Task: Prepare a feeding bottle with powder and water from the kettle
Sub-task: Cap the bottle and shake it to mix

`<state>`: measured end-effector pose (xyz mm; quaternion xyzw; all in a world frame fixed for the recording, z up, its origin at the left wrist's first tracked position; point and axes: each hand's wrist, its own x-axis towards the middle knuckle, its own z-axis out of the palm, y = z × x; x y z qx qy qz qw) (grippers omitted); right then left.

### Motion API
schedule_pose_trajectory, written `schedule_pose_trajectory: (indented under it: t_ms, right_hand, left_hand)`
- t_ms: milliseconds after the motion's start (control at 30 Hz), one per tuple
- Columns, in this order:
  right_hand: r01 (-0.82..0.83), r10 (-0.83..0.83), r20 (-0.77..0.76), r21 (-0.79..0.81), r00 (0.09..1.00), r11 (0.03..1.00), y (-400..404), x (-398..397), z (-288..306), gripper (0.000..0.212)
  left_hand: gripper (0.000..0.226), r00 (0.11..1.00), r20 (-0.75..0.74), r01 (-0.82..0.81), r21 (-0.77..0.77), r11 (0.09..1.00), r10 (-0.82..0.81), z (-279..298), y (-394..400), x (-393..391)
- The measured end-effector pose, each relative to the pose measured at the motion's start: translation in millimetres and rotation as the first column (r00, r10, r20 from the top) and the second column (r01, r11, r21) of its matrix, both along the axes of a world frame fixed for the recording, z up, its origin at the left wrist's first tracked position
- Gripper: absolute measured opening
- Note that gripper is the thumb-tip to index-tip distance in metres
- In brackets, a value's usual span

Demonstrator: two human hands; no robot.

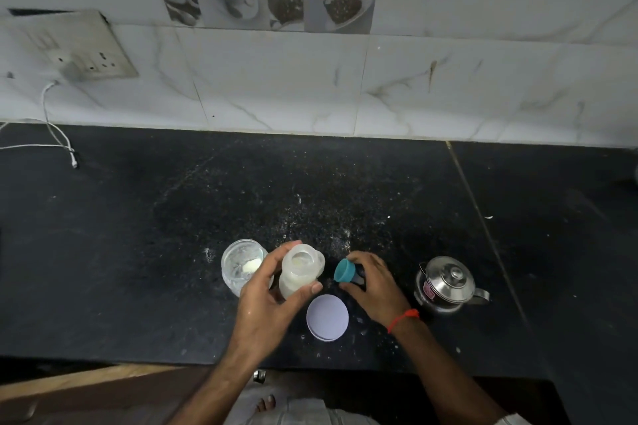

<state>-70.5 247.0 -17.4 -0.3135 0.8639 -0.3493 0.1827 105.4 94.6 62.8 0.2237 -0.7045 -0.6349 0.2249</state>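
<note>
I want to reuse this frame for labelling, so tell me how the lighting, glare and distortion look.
Head view: dim, uneven light, the black counter nearly featureless; small glare spots on the steel kettle; wide-angle bending curves the wall tiles and counter edge; left hand and bottle reasonably sharp, the socket plate at the corner soft and smeared.

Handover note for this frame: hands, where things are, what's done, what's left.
Left hand: holds the feeding bottle, open at the top, milky liquid inside.
Right hand: grips the teal bottle ring, off the bottle.
On the counter: open powder jar left of the bottle, its round lid in front, steel kettle closed on the right. Powder spilled behind them.
Done, apparently: powder and water in.
Left: fit the ring on the bottle, probably shake, close the jar.
</note>
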Motion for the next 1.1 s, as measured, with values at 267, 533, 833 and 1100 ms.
schedule_pose_trajectory:
  t_ms: [267, 533, 833, 1100]
  right_hand:
    - [0.021, 0.138, 0.267, -0.516, 0.954, 0.856, 29.3, 20.2, 88.4, 0.054]
    - [-0.342, 0.327, -0.113, -0.165, 0.938, 0.925, 45.6, 28.4, 141.4, 0.051]
    - [-0.275, 0.266, -0.150, -0.048, 0.952, 0.960, 56.0, 24.3, 153.7, 0.043]
    - [-0.220, 0.205, -0.155, -0.082, 0.966, 0.972, 56.9, 33.2, 151.4, 0.040]
  left_hand:
    - [0.061, 0.996, 0.086, 0.042, -0.062, 0.997, -0.037, -10.2, 0.2, -7.2]
    - [0.063, 0.969, 0.145, 0.235, -0.281, 0.931, -0.201, -2.3, 24.1, -16.7]
    - [0.066, 0.944, 0.169, 0.319, -0.260, 0.912, -0.282, -0.7, 31.1, -21.0]
    - [0.065, 0.938, 0.182, 0.331, -0.206, 0.921, -0.297, -2.0, 33.6, -19.2]
